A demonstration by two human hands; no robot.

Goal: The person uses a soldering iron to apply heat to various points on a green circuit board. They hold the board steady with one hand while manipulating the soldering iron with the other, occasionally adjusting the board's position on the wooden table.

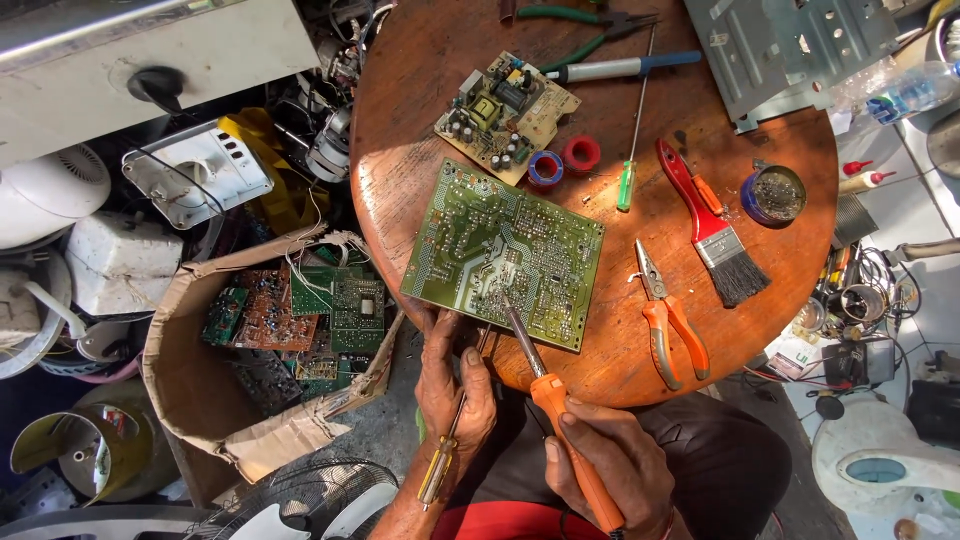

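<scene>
Nearest the lens, two hands at the bench edge. Left hand (455,390): fingers (470,372) curled around a thin yellow-handled screwdriver (440,470), thumb pressed up under the near edge of the green circuit board (502,254), steadying it. Right hand (605,465): fingers (570,425) wrapped tight about the orange handle of a soldering iron (560,415), tip resting on the near part of the board, just beyond the left thumb.

Far left of the left fingers, off the bench: white fan parts and casings (60,220), then a torn cardboard box (250,360) full of green and brown circuit boards. Fan grille (290,500) low down, beside the left forearm.

On the round wooden bench (420,80), directly above the fingers, the green board lying flat, solder side up. Beyond it, a smaller tan circuit board (505,115) with parts facing up, and just right of that a blue tape roll (545,168) touching a red tape roll (581,154).

Right of the iron's tip, a slim green-handled screwdriver (631,150) lying lengthwise. Further from the fingers, green-handled pliers (575,25) and a blue-and-white screwdriver (620,68). Just right of the right fingers, orange-handled pliers (665,315), jaws pointing away. Next, a red-handled paintbrush (712,225), bristles toward the near edge. Then a small round tin (773,195). Far right corner: grey metal plate (790,50) overhanging the bench, plastic bottle (900,95) beside it.
</scene>
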